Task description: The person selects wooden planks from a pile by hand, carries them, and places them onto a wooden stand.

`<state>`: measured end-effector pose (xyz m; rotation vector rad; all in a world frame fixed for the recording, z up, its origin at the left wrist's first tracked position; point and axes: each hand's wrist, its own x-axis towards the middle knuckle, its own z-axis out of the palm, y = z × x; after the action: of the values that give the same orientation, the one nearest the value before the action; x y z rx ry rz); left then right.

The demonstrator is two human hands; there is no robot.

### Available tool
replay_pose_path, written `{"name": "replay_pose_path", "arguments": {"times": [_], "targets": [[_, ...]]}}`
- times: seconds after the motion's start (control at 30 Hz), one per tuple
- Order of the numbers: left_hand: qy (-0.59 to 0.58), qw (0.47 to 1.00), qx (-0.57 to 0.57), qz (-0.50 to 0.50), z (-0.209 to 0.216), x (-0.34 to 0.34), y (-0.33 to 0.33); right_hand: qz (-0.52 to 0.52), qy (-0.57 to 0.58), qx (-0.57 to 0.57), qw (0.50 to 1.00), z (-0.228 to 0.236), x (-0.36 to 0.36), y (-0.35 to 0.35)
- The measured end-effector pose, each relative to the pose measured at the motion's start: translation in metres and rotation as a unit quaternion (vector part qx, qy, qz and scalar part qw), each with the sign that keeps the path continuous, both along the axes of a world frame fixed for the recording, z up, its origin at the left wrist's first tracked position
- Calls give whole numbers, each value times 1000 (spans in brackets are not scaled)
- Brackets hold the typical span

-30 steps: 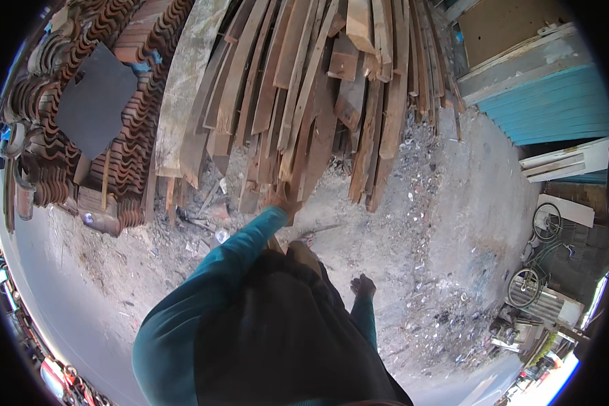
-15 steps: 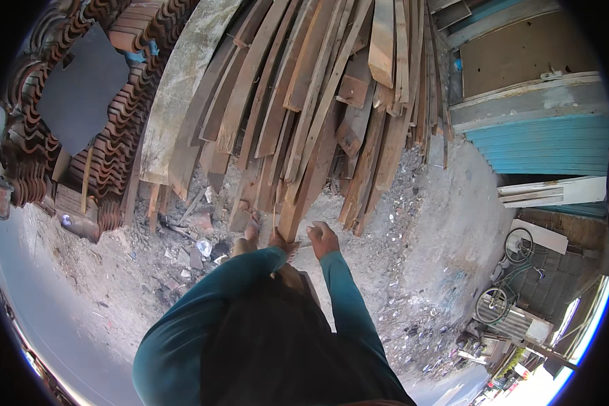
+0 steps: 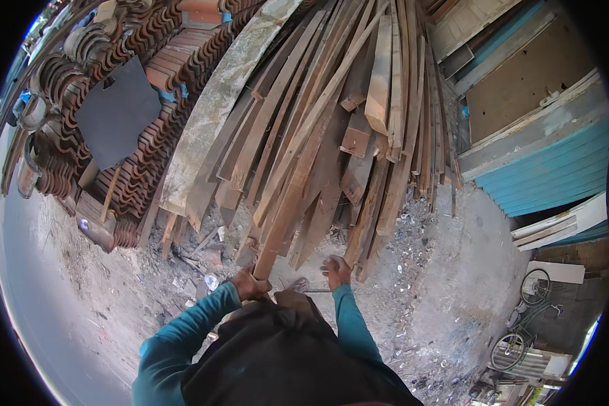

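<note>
My left hand (image 3: pixel 250 284) is closed around the near end of a long wooden beam (image 3: pixel 275 243). The beam slopes up and away, lying along the top of a big pile of timber (image 3: pixel 399 74). To its right, my right hand (image 3: pixel 335 272) hangs with loosely bent fingers and nothing visible in it, close to the ends of other boards. A foot (image 3: pixel 298 285) shows on the ground between my hands.
Stacked clay roof tiles (image 3: pixel 176 74) stand at the left, with a dark flat sheet (image 3: pixel 118 111) on them. A wide pale weathered plank (image 3: pixel 227 101) borders the timber. Rubble covers the ground (image 3: pixel 446 271). Blue slatted panels (image 3: pixel 555 155) and a bicycle (image 3: pixel 521 335) are at the right.
My left hand has lifted the beam's near end and shifted it left, apart from the neighbouring boards. My right hand has moved slightly right and nearer. The whole view has shifted.
</note>
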<state>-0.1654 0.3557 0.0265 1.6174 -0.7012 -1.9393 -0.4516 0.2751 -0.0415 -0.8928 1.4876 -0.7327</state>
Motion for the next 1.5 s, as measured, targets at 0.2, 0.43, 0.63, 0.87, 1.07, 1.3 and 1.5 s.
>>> {"name": "replay_pose_path", "arguments": {"times": [0.2,0.43,0.63,0.87,1.07,1.3,1.5], "targets": [[286,957,8,43,71,25,-5,-45,-12,83,995,-42,-70,30],[486,870,53,59,58,-18,-6,-90,-21,86,992,-46,-81,39],[522,850,45,46,42,-60,-11,-25,-73,81,994,6,-21,21],[448,891,76,5,4,-59,-8,19,-250,12,968,79,64,-2],[382,921,74,-29,-3,-57,-10,22,-210,35,977,93,83,-6],[332,941,43,-54,7,-55,-14,33,-117,11,993,102,94,-3],[421,907,-9,-26,53,-31,-14,41,-217,-5,975,134,110,-8]]}}
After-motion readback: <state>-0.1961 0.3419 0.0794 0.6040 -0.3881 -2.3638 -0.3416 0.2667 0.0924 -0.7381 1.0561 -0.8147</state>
